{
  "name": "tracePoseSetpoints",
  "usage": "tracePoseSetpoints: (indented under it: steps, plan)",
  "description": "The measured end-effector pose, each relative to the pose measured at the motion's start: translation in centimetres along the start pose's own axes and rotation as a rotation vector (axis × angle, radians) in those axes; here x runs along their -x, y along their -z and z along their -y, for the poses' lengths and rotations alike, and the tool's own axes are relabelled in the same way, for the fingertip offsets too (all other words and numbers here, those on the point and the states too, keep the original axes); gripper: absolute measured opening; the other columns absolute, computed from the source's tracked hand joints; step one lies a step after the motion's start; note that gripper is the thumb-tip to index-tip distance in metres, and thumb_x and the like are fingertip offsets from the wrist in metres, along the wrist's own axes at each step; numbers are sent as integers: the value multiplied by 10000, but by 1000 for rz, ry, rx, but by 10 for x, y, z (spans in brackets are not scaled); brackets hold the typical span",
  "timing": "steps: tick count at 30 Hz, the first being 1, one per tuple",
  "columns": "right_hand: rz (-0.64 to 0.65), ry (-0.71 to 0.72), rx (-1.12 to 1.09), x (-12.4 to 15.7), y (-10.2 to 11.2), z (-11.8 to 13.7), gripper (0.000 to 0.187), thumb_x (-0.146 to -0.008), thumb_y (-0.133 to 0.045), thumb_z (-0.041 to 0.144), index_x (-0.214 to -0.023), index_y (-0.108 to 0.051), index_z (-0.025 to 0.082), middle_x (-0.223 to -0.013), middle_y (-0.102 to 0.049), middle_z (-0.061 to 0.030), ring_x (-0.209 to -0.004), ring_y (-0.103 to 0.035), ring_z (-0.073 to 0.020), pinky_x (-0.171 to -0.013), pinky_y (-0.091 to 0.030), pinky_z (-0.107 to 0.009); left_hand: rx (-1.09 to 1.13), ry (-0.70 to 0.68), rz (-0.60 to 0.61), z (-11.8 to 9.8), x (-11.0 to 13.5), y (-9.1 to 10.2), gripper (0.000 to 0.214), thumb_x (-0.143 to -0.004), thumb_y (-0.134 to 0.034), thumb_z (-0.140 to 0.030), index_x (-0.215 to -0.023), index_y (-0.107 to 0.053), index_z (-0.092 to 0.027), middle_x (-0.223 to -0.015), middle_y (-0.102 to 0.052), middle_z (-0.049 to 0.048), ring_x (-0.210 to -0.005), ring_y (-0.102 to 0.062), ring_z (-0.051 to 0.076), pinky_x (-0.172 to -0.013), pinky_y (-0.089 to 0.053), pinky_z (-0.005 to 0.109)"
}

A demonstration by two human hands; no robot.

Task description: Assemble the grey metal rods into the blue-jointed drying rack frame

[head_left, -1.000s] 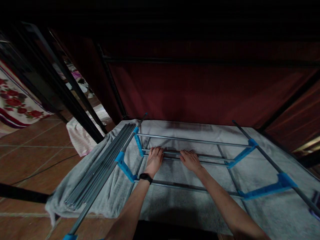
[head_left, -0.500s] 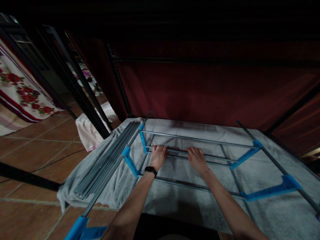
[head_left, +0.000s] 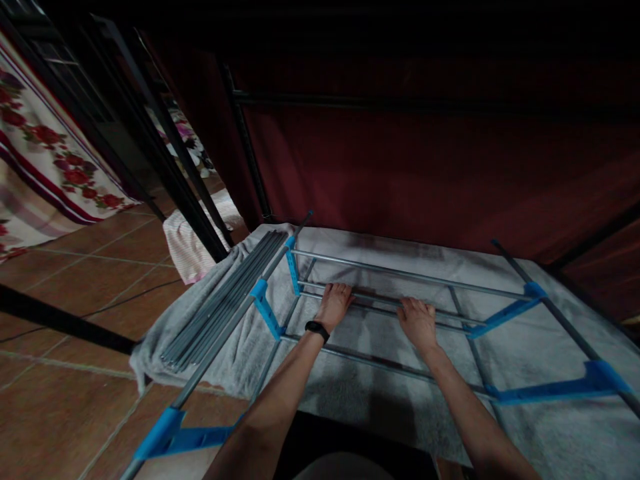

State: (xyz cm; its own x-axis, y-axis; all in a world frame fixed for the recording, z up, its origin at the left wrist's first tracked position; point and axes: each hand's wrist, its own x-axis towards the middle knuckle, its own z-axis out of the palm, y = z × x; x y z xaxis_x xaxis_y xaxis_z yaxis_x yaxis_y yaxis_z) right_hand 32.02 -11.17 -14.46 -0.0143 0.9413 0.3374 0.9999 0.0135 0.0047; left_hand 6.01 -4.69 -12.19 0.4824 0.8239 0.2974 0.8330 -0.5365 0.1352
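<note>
A rack frame of grey metal tubes and blue plastic brackets [head_left: 267,310] lies on a grey blanket. Its middle crossbars run between the left and right brackets. My left hand [head_left: 335,305], with a black band on its wrist, has its fingers curled over a metal tube [head_left: 375,298] near the left bracket. Farther right on the same tube, my right hand [head_left: 419,322] also wraps its fingers over it, closer to the right blue bracket [head_left: 507,317]. The fingertips of both hands are partly hidden behind the tube.
A bundle of loose grey tubes [head_left: 225,300] lies left of the frame on the blanket [head_left: 350,400]. Dark metal posts [head_left: 185,200] stand at the left, with tiled floor [head_left: 75,400] beyond. A dark red curtain [head_left: 425,180] hangs behind.
Both hands have shifted a little to the right along the tube. The camera view has turned slightly, moving the whole scene. The frame looks otherwise the same.
</note>
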Motion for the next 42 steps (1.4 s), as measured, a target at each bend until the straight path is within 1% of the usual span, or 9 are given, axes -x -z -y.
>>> tracePoseSetpoints:
  steps: [6, 11, 15, 19, 22, 24, 30, 37, 42]
  plan:
    - [-15, -15, 5, -2, -1, 1, 272, -981, -409, 249, -1071, -657, 183, -1060, -705, -101, -987, -574, -253, -868, -277, -389, 4, -13, 34, 4, -4, 2, 247, -1040, -402, -281, -1034, -628, -180, -1063, -661, 102, -1006, -560, 259, -933, -390, 418]
    - [0, -42, -12, -2, 1, 4, 271, -970, -416, 244, -1089, -653, 185, -1066, -701, -110, -999, -556, -264, -871, -278, -392, 2, -9, 35, 2, -4, 2, 224, -1023, -448, -304, -1058, -630, -179, -1055, -671, 113, -1017, -563, 280, -920, -393, 429]
    - [23, -63, -41, -3, 9, 8, 285, -978, -393, 229, -1113, -643, 193, -1103, -682, -112, -1049, -531, -268, -922, -282, -397, 1, -1, -2, 4, -5, 2, 237, -1020, -431, -293, -1068, -636, -184, -1050, -684, 124, -1024, -573, 300, -912, -385, 444]
    - [80, -70, -87, -4, 17, 9, 281, -972, -412, 211, -1141, -634, 190, -1143, -666, -115, -1084, -512, -268, -967, -284, -406, 5, -22, -6, 8, -8, 0, 283, -1022, -407, -340, -1049, -644, -187, -1020, -688, 136, -1020, -576, 322, -891, -383, 460]
    - [69, -70, -98, -4, 21, 9, 295, -972, -408, 188, -1179, -619, 195, -1179, -655, -110, -1123, -504, -265, -1045, -238, -437, -22, -39, -4, 10, -11, -1, 309, -1025, -381, -343, -1042, -643, -181, -1014, -687, 139, -1014, -575, 321, -888, -381, 462]
    - [60, -74, -99, -4, 23, 9, 302, -973, -408, 181, -1195, -612, 199, -1198, -651, -103, -1139, -507, -259, -1069, -217, -447, -33, -49, 1, 11, -11, -2, 307, -1023, -379, -333, -1045, -641, -174, -1012, -686, 141, -1010, -578, 318, -882, -380, 459]
    - [161, -110, -100, -14, 26, 9, 260, -977, -411, 200, -1078, -650, 204, -1115, -699, -95, -1085, -566, -242, -966, -294, -389, -33, -56, 21, 14, -13, -3, 290, -1016, -402, -334, -1045, -634, -163, -1000, -685, 147, -999, -586, 324, -863, -383, 454]
    - [162, -116, -79, -19, 28, 10, 238, -953, -439, 181, -1045, -657, 206, -1076, -717, -92, -1062, -594, -235, -959, -299, -373, -40, -43, 41, 14, -15, -4, 275, -1007, -409, -312, -1049, -637, -165, -998, -680, 152, -1000, -586, 313, -875, -394, 451]
    - [131, -89, -82, -13, 25, 9, 268, -957, -423, 165, -1108, -641, 203, -1112, -701, -102, -1075, -578, -244, -962, -298, -374, -26, -21, 16, 9, -9, -1, 266, -998, -390, -246, -1057, -638, -170, -1023, -674, 143, -1008, -582, 306, -912, -414, 455]
